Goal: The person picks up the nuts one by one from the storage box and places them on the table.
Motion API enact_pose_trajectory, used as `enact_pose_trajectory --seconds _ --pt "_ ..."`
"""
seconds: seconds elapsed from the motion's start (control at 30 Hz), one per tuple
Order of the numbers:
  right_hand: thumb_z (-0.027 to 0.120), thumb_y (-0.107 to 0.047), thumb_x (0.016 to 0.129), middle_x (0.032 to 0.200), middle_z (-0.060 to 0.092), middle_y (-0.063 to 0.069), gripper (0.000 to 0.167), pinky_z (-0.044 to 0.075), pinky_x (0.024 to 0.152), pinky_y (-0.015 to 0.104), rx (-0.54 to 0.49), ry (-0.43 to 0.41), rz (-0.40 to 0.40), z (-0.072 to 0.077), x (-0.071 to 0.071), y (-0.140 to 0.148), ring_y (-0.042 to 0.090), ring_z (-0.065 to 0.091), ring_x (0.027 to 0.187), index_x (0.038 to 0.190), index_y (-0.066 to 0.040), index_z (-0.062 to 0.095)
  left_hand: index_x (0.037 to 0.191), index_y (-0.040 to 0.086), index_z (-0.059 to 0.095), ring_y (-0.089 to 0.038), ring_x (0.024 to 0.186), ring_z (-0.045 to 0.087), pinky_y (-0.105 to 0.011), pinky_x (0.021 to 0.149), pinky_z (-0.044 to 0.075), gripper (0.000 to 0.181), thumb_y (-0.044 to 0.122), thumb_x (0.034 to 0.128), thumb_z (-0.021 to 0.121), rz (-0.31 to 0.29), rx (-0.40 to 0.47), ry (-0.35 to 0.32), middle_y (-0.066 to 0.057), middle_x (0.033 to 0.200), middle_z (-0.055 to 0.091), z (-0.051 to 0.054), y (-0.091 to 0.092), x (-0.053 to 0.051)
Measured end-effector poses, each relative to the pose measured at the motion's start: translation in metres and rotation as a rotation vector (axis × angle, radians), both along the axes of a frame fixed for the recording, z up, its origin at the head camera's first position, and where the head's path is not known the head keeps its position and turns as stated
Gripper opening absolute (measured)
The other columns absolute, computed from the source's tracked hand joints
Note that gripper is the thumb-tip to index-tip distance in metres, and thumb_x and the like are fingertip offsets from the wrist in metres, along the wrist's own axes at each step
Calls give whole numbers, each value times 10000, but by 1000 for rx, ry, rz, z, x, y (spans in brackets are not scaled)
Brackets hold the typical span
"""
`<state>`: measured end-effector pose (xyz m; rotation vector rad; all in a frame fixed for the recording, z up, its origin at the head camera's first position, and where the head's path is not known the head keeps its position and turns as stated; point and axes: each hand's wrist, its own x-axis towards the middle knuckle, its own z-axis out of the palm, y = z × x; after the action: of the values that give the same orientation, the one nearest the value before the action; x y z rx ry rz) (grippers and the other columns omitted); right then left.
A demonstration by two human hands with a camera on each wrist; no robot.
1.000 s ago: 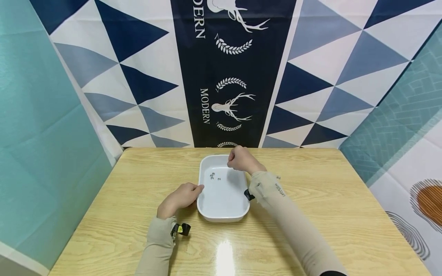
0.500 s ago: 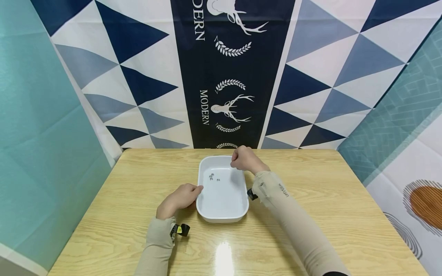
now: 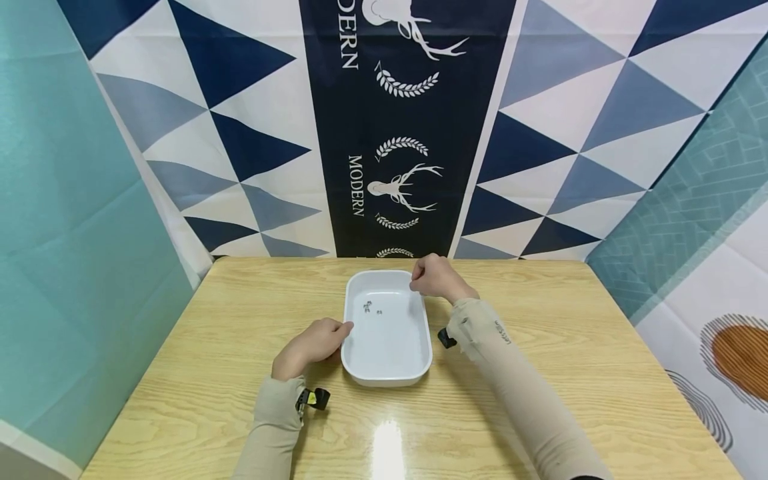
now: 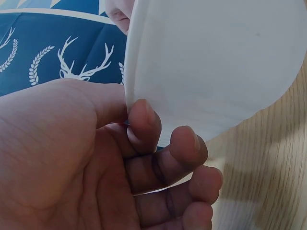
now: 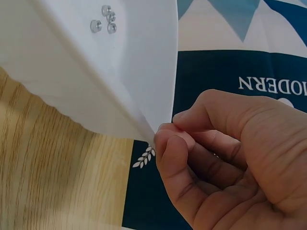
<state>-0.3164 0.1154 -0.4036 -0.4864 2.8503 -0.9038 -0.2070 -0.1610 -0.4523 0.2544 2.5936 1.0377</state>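
A white rectangular tray [image 3: 387,353] with rounded corners stands on the table. Several small metal nuts [image 5: 111,17] lie inside it. In the head view these nuts [image 3: 368,307] sit toward its far left. My left hand [image 3: 315,345] pinches the left rim between thumb and forefinger, its other fingers [image 4: 205,184] curled beside the outer wall. At the far right corner is my right hand [image 3: 441,279], thumb and forefinger tips together beside the rim. A small shiny piece [image 5: 216,155], apparently another nut, glints among its curled fingers; most of it is hidden.
The pale wooden table [image 3: 240,427] extends on all sides of the tray. Behind its far edge hangs a patterned cloth [image 3: 396,133] with deer heads and triangles. My right sleeve [image 3: 510,373] crosses the table's right part. A black wrist camera [image 3: 321,399] sticks out below my left hand.
My right hand has moved right, from above the tray's far part to its far right corner. The left hand and the tray have stayed put. My right sleeve now covers a small shiny piece on the table.
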Motion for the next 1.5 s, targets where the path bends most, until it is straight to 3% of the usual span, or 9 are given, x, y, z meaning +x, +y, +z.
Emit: enact_pose_trajectory --seconds 0.7,1.03,1.5 --pt "711 -66 826 718 701 62 32 490 630 280 -45 -60 -45 -1 1 25 156 623 631 822 -35 709 807 82 683 -134 492 403 -266 571 376 511 353 1119 383 -6 7 8 16 523 425 1 0 1" --pt "676 -46 810 708 713 99 51 490 659 293 -48 -71 -31 0 3 41 161 604 611 816 -45 727 792 127 675 -133 496 408 -267 569 376 490 361 1117 391 -2 11 2 15 525 430 0 1 1" --pt "660 -35 801 671 690 87 80 461 622 271 -29 -72 -56 -12 4 71 142 550 588 755 -64 719 810 75 679 -138 477 408 -274 561 381 519 357 1120 372 -1 3 0 12 512 429 0 2 0"
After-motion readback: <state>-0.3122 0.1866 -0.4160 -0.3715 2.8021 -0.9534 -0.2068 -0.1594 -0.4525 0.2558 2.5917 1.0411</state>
